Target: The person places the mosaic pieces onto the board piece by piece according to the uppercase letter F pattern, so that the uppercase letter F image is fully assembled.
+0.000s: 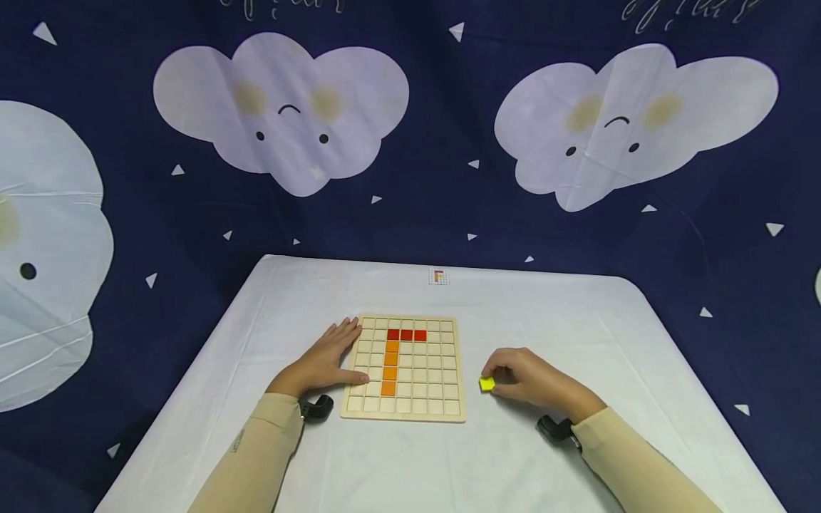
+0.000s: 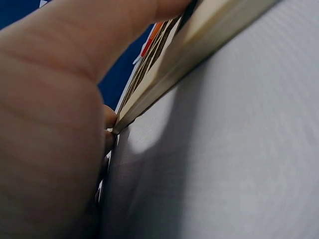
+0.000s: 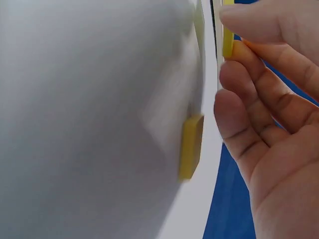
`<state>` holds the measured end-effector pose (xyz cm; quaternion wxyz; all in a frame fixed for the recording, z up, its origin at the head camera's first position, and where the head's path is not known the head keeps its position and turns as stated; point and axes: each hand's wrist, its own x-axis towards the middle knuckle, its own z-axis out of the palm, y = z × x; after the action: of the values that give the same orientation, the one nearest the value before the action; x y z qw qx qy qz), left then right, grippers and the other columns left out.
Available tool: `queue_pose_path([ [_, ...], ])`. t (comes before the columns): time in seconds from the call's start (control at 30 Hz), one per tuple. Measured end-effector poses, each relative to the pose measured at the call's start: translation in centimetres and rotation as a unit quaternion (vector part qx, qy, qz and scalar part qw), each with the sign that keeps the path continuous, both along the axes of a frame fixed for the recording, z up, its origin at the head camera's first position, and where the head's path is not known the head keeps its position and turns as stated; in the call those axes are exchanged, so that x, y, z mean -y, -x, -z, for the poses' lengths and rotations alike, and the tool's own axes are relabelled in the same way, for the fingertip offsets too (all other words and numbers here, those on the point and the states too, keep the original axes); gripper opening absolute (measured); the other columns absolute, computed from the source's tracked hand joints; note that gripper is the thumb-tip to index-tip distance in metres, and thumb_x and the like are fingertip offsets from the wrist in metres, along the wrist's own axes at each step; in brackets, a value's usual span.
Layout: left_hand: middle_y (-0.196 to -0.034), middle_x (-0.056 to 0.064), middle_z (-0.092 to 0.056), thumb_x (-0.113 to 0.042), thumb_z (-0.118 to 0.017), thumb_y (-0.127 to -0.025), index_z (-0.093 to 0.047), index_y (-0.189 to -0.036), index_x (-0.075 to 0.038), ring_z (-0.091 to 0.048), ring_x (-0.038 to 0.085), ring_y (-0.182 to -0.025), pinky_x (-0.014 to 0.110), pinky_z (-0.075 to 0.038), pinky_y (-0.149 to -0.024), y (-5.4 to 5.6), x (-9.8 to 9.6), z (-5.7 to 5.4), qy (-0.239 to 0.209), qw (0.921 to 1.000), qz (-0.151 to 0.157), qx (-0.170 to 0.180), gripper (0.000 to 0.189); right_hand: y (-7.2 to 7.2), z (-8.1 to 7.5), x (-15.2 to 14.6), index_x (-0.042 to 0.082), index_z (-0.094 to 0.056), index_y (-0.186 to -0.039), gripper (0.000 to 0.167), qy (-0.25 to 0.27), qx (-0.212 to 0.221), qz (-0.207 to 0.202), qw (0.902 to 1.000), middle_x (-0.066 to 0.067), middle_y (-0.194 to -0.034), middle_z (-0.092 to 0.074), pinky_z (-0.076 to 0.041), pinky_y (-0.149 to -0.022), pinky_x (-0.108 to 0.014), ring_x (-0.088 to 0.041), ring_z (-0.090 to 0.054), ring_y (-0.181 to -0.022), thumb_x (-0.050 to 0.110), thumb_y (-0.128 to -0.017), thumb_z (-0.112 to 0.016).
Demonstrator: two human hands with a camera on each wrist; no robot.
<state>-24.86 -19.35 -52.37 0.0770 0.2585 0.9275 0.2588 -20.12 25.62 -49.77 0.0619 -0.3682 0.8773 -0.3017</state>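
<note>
A wooden grid board [image 1: 430, 417] lies on the white table, carrying a row of red square tiles [image 1: 407, 335] and a column of orange square tiles [image 1: 390, 359] below its left end. Along the board's left edge rests my left hand [image 1: 321, 363], fingers extended and thumb lying over the rim. To the right of the board, my right hand [image 1: 535, 377] pinches a yellow tile [image 1: 487, 385] between thumb and fingers. In the right wrist view a second yellow tile [image 3: 191, 149] sits on the cloth below that hand; in the head view the hand hides it.
A small printed card [image 1: 439, 276] with a coloured grid pattern lies near the table's far edge. Behind the white-covered table [image 1: 551, 306] hangs a dark blue cloth [image 1: 442, 206] with cloud prints. Each wrist wears a black camera [image 1: 318, 408].
</note>
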Motion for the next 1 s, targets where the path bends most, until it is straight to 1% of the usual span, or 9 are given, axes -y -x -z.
queue_pose_path([
  [0.23, -0.172, 0.018, -0.018, -0.069, -0.082, -0.078, -0.03, -0.164, 0.003, -0.01, 0.033, -0.159, 0.047, -0.004, -0.128, 0.1, 0.1, 0.1, -0.007, 1.0, 0.005, 0.003, 0.123, 2.0, -0.4, 2.6, 0.013, -0.076, -0.109, 0.027, 0.023, -0.009, 0.008, 0.9997, 0.007, -0.102, -0.069, -0.058, -0.074, -0.028, -0.015, -0.065, -0.088, 0.003, -0.087, -0.087],
  [0.33, -0.172, 0.018, -0.018, -0.069, -0.082, -0.078, -0.03, -0.163, 0.003, -0.011, 0.034, -0.159, 0.048, -0.005, -0.128, 0.2, 0.2, 0.2, -0.008, 1.0, 0.005, 0.001, 0.123, 2.7, -0.2, 3.7, 0.011, -0.076, -0.109, 0.027, 0.037, -0.007, 0.009, 0.9992, 0.005, -0.101, -0.069, -0.058, -0.072, -0.029, -0.017, -0.065, -0.086, 0.002, -0.086, -0.087],
  [0.47, -0.172, 0.018, -0.019, -0.068, -0.082, -0.078, -0.031, -0.163, 0.003, -0.011, 0.033, -0.159, 0.046, -0.004, -0.128, 0.1, 0.2, 0.3, -0.008, 1.0, 0.004, 0.001, 0.122, 3.6, 0.0, 5.0, 0.011, -0.075, -0.109, 0.026, 0.047, 0.005, 0.006, 0.9989, 0.004, -0.102, -0.069, -0.058, -0.074, -0.029, -0.017, -0.065, -0.087, 0.003, -0.086, -0.087],
  [0.63, -0.172, 0.017, -0.018, -0.066, -0.082, -0.079, -0.03, -0.163, 0.003, -0.01, 0.032, -0.159, 0.046, -0.003, -0.128, 0.0, 0.1, 0.3, -0.008, 0.9999, 0.005, 0.009, 0.121, 4.3, -0.1, 6.8, 0.012, -0.076, -0.108, 0.024, 0.033, 0.025, 0.004, 0.9991, 0.005, -0.102, -0.069, -0.058, -0.08, -0.029, -0.013, -0.064, -0.091, 0.006, -0.087, -0.088],
  [0.83, -0.172, 0.017, -0.019, -0.066, -0.082, -0.079, -0.031, -0.163, 0.003, -0.01, 0.032, -0.159, 0.045, -0.003, -0.128, 0.0, 0.0, 0.2, -0.007, 1.0, 0.005, 0.003, 0.121, 5.1, -0.5, 8.8, 0.013, -0.076, -0.105, 0.022, 0.014, 0.023, -0.008, 0.9996, 0.007, -0.101, -0.067, -0.056, -0.078, -0.029, -0.012, -0.059, -0.088, 0.009, -0.088, -0.088],
  [1.0, -0.172, 0.017, -0.019, -0.066, -0.082, -0.079, -0.031, -0.163, 0.003, -0.011, 0.032, -0.159, 0.045, -0.004, -0.128, 0.1, 0.1, 0.2, -0.005, 1.0, 0.005, 0.0, 0.12, 5.6, -0.6, 10.5, 0.014, -0.076, -0.106, 0.021, -0.003, 0.019, -0.012, 0.9997, 0.008, -0.103, -0.066, -0.055, -0.081, -0.029, -0.01, -0.059, -0.09, 0.011, -0.089, -0.088],
])
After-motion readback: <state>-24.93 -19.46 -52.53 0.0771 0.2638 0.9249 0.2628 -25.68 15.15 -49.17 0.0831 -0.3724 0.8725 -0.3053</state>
